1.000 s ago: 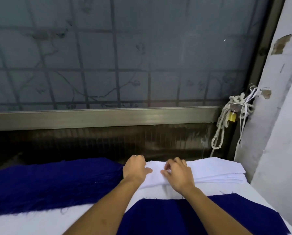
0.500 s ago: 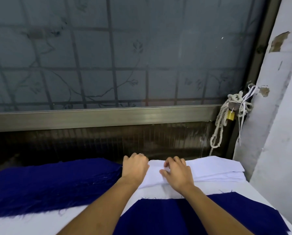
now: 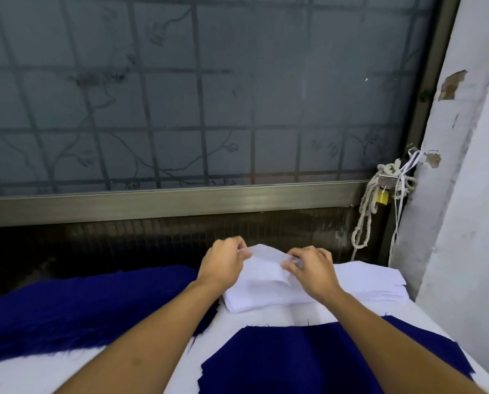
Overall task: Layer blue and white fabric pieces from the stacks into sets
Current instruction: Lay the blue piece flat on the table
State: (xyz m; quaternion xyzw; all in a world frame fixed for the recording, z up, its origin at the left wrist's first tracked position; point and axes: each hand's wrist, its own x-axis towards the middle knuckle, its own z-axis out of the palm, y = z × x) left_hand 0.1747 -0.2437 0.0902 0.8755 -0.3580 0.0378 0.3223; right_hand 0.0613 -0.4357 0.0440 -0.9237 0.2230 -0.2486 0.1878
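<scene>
Your hands, mid-frame: two, left hand [image 3: 223, 263] and right hand [image 3: 313, 270].
Thin white fabric piece [image 3: 266, 265] pinched between them: one.
White fabric stack [image 3: 365, 282], right of centre: one; layers uncountable.
Frayed dark blue fabric stack [image 3: 81, 308], lower left: one.
Flat dark blue fabric piece [image 3: 294, 359], bottom centre: one visible.
Small brass padlock [image 3: 382, 198], right: one.

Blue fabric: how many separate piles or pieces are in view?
2. A thick blue stack lies at the left, beside the white stack; a flat blue piece lies nearest the camera. Layers beneath it may be hidden.
</scene>
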